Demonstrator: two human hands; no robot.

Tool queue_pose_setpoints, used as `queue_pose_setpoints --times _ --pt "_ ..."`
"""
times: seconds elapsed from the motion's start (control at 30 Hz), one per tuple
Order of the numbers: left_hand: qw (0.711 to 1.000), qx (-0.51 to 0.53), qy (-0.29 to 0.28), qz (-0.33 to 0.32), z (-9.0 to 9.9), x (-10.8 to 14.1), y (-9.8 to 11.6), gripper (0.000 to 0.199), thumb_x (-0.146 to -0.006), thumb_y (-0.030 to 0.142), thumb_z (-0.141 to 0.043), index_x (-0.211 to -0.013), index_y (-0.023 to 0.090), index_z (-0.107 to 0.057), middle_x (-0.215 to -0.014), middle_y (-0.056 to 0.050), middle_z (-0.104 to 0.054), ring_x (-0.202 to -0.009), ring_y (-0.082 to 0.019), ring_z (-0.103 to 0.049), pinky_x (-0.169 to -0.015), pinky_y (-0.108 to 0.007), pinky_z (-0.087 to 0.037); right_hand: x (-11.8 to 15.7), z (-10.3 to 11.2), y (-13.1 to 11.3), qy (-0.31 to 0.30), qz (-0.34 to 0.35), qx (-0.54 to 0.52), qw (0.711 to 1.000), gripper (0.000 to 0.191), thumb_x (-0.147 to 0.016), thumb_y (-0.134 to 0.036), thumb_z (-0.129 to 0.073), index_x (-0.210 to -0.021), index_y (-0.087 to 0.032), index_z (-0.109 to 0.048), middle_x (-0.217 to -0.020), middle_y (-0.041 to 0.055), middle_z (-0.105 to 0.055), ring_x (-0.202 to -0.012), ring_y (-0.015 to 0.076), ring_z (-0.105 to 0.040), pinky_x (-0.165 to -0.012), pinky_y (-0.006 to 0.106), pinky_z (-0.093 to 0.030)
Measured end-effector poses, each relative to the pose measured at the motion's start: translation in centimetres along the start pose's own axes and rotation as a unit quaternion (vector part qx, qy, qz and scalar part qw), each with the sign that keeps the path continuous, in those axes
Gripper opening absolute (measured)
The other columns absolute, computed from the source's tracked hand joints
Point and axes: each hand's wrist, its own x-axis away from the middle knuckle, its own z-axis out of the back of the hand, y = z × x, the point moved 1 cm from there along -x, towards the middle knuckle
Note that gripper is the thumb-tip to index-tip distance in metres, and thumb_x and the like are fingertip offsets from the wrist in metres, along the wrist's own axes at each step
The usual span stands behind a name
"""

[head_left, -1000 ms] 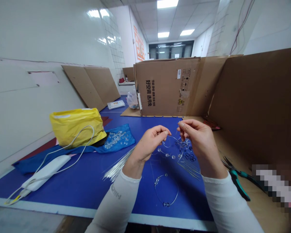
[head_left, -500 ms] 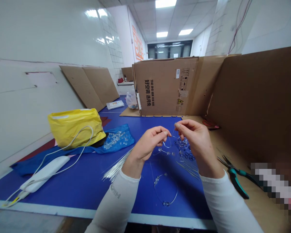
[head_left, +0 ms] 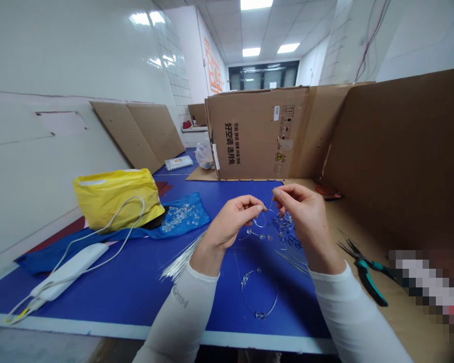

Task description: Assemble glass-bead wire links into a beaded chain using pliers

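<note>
My left hand [head_left: 237,218] pinches a thin silvery wire [head_left: 264,222] between thumb and fingertips, and a small loop of it hangs below them. A hand's width to the right, my right hand [head_left: 301,204] is pinched on a thin wire end standing up near its fingertips. Whether both hold one wire I cannot tell. Beneath them on the blue table [head_left: 136,295] lies a short wire strung with clear beads [head_left: 262,236]. Closer to me rests a round wire with clear beads [head_left: 260,315]. Dark and clear rings [head_left: 294,242] sit partly hidden behind my right hand.
A bundle of straight wires [head_left: 179,262] lies by my left forearm. Clear beads [head_left: 181,217] are spread on blue cloth beside a yellow bag [head_left: 117,199]. Green-handled pliers [head_left: 371,287] lie at right. A white power strip [head_left: 70,269] is at left; cardboard [head_left: 257,136] stands behind.
Both hands stay nearly in place. My right fingertips have shifted slightly, and the wire end at them stands a little higher. The view has moved a little.
</note>
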Motion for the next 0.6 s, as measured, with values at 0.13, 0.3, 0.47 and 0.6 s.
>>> queue_pose_setpoints --times 0.13,0.3,0.47,0.6 --pt "1.0 -0.008 0.001 0.0 -0.12 -0.05 0.04 0.02 -0.076 0.033 -0.073 -0.083 0.015 -0.068 -0.071 0.002 -0.055 -0.063 -0.009 -0.044 -0.058 -0.023 -0.032 -0.2 -0.08 0.04 0.002 -0.01 -0.013 1.0 0.018 -0.069 -0.035 -0.076 -0.071 -0.018 -0.072 -0.062 0.0013 -0.067 -0.05 0.0113 -0.054 -0.043 0.024 -0.042" --pt "1.0 -0.007 -0.001 0.013 -0.14 -0.12 -0.12 0.026 -0.079 0.041 -0.071 -0.085 0.016 -0.068 -0.067 0.004 -0.051 -0.059 -0.009 -0.041 -0.055 -0.023 -0.029 -0.18 -0.24 0.14 -0.014 -0.014 0.012 1.0 0.018 -0.07 -0.035 -0.075 -0.069 -0.018 -0.071 -0.061 0.0012 -0.067 -0.048 0.0109 -0.054 -0.043 0.024 -0.042" --pt "1.0 -0.008 -0.005 0.009 -0.07 -0.11 -0.15 0.028 -0.077 0.043 -0.073 -0.084 0.016 -0.068 -0.066 0.004 -0.05 -0.058 -0.008 -0.04 -0.055 -0.023 -0.028 0.16 -0.57 0.45 -0.026 -0.019 0.056 0.998 0.017 -0.073 -0.035 -0.072 -0.069 -0.018 -0.071 -0.059 -0.0005 -0.065 -0.044 0.0096 -0.05 -0.043 0.024 -0.041" --pt "1.0 -0.002 -0.005 0.009 0.0 -0.06 -0.07 0.029 -0.076 0.043 -0.074 -0.08 0.015 -0.067 -0.063 0.005 -0.048 -0.056 -0.008 -0.038 -0.053 -0.023 -0.026 0.37 -0.9 0.51 -0.031 -0.028 0.059 0.997 0.015 -0.072 -0.032 -0.07 -0.067 -0.018 -0.07 -0.055 -0.0022 -0.062 -0.043 0.0094 -0.049 -0.043 0.024 -0.04"
